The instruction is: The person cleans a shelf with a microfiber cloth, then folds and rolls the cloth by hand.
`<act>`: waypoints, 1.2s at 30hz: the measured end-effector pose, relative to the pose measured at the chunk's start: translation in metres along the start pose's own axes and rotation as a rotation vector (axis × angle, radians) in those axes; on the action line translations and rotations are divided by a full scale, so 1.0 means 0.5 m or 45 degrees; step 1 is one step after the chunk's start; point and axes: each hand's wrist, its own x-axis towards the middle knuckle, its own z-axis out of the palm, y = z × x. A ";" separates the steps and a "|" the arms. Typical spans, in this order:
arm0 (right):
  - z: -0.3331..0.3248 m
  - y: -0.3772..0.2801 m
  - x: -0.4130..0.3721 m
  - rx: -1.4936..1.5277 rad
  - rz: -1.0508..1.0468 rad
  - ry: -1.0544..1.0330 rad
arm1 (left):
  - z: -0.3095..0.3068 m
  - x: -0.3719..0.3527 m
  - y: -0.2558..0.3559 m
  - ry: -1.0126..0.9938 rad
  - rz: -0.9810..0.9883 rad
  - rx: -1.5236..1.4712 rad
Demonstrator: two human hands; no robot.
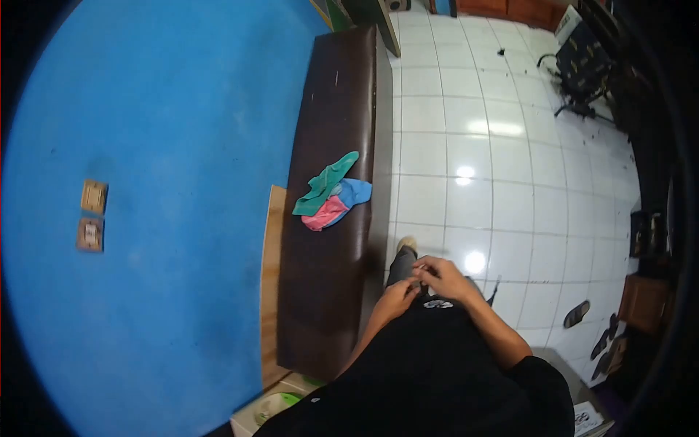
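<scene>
In front of my black shirt, my left hand (400,297) and my right hand (443,278) meet at the fingertips. The fingers of both are closed. A small pale bit shows at the right fingertips, too tiny to name, and whatever the left fingers hold is hidden. Beyond the hands, on a dark brown padded bench (335,109), lies a loose heap of cloths: a green cloth (328,182), a pink cloth (325,213) and a blue cloth (355,192). Neither hand touches them.
A blue wall (182,182) with two wall plates runs along the left. White floor tiles (459,146) lie to the right, with a dark sandal (577,314), other footwear and a small wooden cabinet (646,306). A wheeled black chair (585,62) stands far right.
</scene>
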 end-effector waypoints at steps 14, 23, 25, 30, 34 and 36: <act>0.182 -0.036 0.168 0.020 0.107 0.997 | -0.347 0.265 -0.223 -0.396 -0.106 0.293; 0.541 0.404 0.240 0.619 0.641 1.716 | -0.486 0.403 -0.484 -0.373 -0.030 0.849; 0.635 0.463 0.283 0.904 0.577 1.763 | -0.493 0.422 -0.513 -0.240 0.107 0.875; 0.737 0.513 0.345 0.877 0.631 1.743 | -0.450 0.446 -0.557 -0.106 0.623 0.618; 0.747 0.498 0.335 0.776 0.525 1.920 | -0.417 0.350 -0.539 -0.567 0.603 0.499; 0.753 0.472 0.316 0.567 0.484 2.089 | -0.392 0.319 -0.530 -0.581 0.955 0.644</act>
